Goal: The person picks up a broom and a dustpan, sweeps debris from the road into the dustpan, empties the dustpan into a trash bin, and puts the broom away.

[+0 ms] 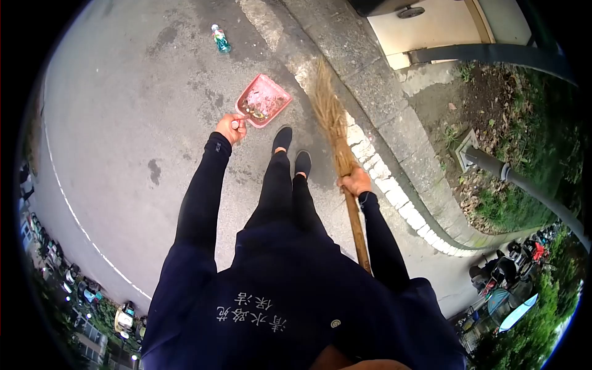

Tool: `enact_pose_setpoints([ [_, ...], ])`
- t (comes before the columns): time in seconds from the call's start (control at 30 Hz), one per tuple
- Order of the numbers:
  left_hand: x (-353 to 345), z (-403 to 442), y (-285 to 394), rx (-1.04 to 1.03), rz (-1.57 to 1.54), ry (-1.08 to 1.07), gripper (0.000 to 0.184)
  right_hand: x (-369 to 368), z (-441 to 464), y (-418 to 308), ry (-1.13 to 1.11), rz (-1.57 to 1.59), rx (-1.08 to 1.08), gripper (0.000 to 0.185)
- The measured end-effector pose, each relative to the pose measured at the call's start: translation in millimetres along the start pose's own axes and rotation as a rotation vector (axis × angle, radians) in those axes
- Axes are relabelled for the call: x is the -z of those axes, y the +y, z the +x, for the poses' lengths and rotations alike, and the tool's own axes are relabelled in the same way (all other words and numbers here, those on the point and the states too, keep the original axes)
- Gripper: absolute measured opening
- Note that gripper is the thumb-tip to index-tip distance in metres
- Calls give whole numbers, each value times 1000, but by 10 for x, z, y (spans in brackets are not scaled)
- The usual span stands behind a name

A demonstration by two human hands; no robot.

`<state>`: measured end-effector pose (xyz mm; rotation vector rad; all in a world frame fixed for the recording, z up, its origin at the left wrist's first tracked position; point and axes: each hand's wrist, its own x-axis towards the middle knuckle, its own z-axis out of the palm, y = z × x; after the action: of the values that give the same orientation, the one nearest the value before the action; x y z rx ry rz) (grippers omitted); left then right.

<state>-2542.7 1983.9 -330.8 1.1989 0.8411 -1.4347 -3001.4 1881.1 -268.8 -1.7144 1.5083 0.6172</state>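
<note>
My left hand [232, 127] is closed round the handle of a red dustpan [266, 98], which has leaves and small debris in it. My right hand [356, 182] grips the wooden shaft of a straw broom [332, 120]. The broom's bristles point away from me, beside the kerb. Beyond the dustpan, a green plastic bottle [220, 39] with a pale cap lies on the pavement.
A stone kerb [394, 126] with a white-painted edge runs along the right. Past it are a planted bed [493, 123], a metal pole [524, 183] and a pale box-like structure [425, 31]. Parked bikes [509, 271] stand at the lower right.
</note>
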Motion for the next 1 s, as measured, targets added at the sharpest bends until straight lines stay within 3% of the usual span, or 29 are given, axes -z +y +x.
enact_pose_setpoints([
  [0.07, 131, 223, -56, 2, 26, -55, 4, 28, -442, -273, -254, -11, -55, 79],
  [0.2, -57, -116, -261, -66, 9, 100, 4, 496, -1317, -273, -210, 120, 36, 84],
  [0.23, 180, -77, -276, 0, 69, -121, 6, 526, -1500, -110, -188, 162, 10, 84],
  [0.3, 233, -152, -447, -52, 106, 69, 9, 553, -1692, 350, -160, 291, -30, 85],
  [0.33, 338, -223, -489, -12, 154, -48, 12, 430, -1711, 685, -108, 323, -92, 85],
  [0.37, 355, -341, -516, 35, 167, -33, 14, 471, -1780, 905, -67, 374, -64, 79],
  [0.43, 471, -438, -575, -49, 209, 65, 16, 295, -1740, 1341, -71, 996, -55, 59],
  [0.5, 571, -529, -515, 14, 175, 33, 14, 262, -1637, 1382, -33, 1116, -234, 46],
  [0.53, 650, -542, -516, 39, 172, -41, 12, 99, -1575, 1393, -58, 1066, -224, 43],
  [0.63, 717, -344, -565, 84, 168, 51, 14, -497, -1390, 1083, -110, 1015, -203, 41],
  [0.73, 690, -227, -619, 46, 206, 80, 17, -566, -1530, 413, -156, 657, -58, 54],
  [0.77, 727, -249, -604, 33, 218, -33, 18, -546, -1595, 318, -143, 587, -17, 58],
  [0.83, 775, -171, -432, 170, 199, 7, 18, -424, -1693, 325, -139, 584, -107, 65],
  [0.9, 736, -246, -322, 171, 310, 82, 18, -247, -1935, 353, -125, 493, -189, 70],
  [1.0, 640, -373, -189, 168, 412, 60, 17, -558, -2247, 874, 56, 1070, -256, 51],
])
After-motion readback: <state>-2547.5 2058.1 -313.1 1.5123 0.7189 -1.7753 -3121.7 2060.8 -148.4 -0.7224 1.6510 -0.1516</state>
